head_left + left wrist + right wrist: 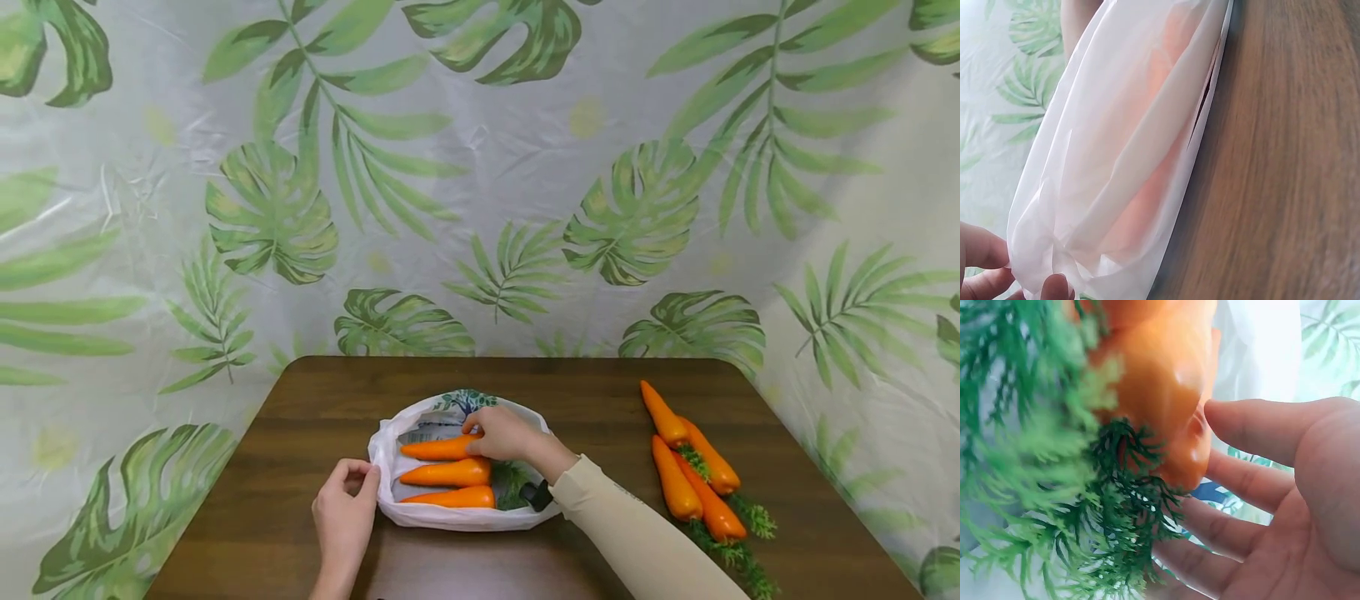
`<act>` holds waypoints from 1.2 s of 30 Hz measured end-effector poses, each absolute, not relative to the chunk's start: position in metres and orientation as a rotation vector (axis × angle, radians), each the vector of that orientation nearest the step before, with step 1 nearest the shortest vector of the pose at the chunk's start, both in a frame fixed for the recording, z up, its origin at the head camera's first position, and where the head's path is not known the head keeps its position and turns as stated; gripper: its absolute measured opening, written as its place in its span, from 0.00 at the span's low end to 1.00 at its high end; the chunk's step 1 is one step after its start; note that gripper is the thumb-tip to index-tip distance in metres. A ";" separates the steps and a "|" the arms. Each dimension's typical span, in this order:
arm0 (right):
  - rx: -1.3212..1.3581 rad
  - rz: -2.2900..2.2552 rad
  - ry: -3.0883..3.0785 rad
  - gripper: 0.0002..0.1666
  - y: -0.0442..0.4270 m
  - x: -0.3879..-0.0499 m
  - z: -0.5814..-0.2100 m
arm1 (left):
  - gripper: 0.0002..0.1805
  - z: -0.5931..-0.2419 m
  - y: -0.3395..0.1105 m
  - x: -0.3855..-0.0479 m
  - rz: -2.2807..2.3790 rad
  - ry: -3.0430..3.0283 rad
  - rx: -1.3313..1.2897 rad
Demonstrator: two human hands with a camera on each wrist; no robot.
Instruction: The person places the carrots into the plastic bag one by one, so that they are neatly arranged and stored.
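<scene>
A white plastic bag (390,512) lies on the table with its mouth spread open. Three orange carrots with green tops lie side by side in it: a far one (435,450), a middle one (446,473) and a near one (457,497). My left hand (347,504) pinches the bag's left rim between thumb and fingers; the left wrist view shows the gathered plastic (1054,250). Reaching into the bag, my right hand (513,433) has thumb and fingers around the thick end of the far carrot. In the right wrist view the thumb touches a carrot (1154,381) beside its leafy top (1110,506).
Several more carrots (678,487) lie in a pile on the right of the brown wooden table (300,417). A small black object (536,496) shows at the bag's right rim. Behind the table hangs a leaf-patterned sheet (517,192).
</scene>
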State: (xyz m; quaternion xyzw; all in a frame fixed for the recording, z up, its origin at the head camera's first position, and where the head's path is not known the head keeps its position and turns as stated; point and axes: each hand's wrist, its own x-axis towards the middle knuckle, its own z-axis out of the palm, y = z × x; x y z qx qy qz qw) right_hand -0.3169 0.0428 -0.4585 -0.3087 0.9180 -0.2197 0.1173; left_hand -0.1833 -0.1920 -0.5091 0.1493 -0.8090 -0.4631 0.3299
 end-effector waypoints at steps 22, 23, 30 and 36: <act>-0.818 -0.748 2.830 0.15 0.054 -0.298 -0.421 | 0.05 -0.508 -0.188 -0.181 -1.216 -2.135 0.357; -0.810 -0.757 2.829 0.16 0.055 -0.297 -0.420 | 0.05 -0.508 -0.188 -0.181 -1.215 -2.137 0.358; -0.777 -0.812 2.848 0.19 0.065 -0.293 -0.409 | 0.06 -0.510 -0.190 -0.181 -1.228 -2.154 0.383; -0.720 -0.915 2.875 0.20 0.079 -0.287 -0.398 | 0.06 -0.509 -0.191 -0.182 -1.213 -2.144 0.368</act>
